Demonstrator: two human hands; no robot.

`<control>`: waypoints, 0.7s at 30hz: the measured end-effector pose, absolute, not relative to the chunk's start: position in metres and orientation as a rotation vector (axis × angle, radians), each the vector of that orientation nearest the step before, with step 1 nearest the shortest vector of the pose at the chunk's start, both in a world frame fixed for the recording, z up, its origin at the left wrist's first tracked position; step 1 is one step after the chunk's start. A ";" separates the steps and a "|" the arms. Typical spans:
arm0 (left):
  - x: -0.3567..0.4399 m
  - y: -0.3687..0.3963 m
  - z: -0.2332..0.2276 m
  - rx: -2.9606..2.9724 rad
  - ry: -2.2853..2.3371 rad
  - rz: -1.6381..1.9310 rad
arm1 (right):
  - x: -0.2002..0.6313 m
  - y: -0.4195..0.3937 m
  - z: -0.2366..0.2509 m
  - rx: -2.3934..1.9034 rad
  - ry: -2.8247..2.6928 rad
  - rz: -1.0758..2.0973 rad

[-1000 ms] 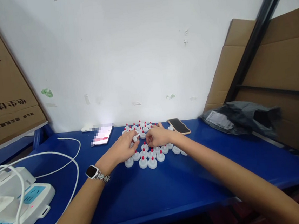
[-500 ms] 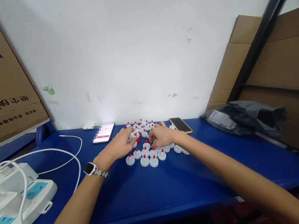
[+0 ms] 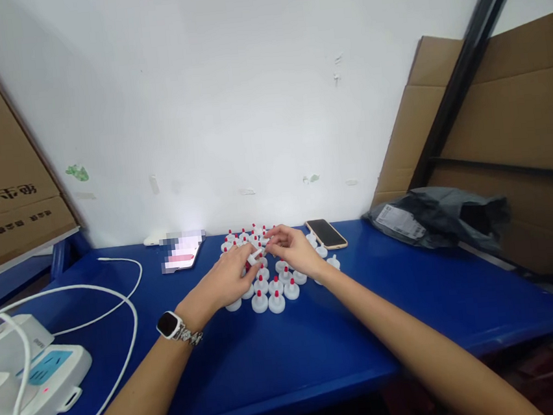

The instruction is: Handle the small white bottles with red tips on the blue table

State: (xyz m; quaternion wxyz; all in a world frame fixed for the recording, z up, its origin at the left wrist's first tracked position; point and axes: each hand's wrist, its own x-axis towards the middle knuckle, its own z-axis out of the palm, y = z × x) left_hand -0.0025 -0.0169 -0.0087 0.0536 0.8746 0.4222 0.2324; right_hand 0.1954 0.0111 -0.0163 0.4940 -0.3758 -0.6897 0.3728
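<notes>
Between the thumb and fingers of my left hand [image 3: 224, 276] is a white nozzle cap [image 3: 256, 257], lying on its side with its spout toward the right. My right hand [image 3: 294, 251] is pinched close to the spout's tip; anything between those fingertips is too small to make out. Around and below both hands stand several white caps with red tips [image 3: 276, 303], spouts upward. Beside my right wrist, a white cap without a red tip [image 3: 333, 263] stands on the blue table [image 3: 281, 357].
A lit phone [image 3: 186, 252] lies at the back left, a dark-screened phone [image 3: 327, 234] at the back right. A power strip [image 3: 58, 378] and white cable [image 3: 133, 312] occupy the left. A grey plastic bag [image 3: 446, 214] and cardboard [image 3: 516, 112] are on the right.
My right hand has risen from among the caps to the spout of the nozzle cap in my left hand. That cap now points right. The view has shifted slightly.
</notes>
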 end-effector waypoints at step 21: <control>0.011 -0.029 -0.009 2.603 1.071 0.813 | 0.189 -0.008 -0.012 -0.687 -1.476 1.163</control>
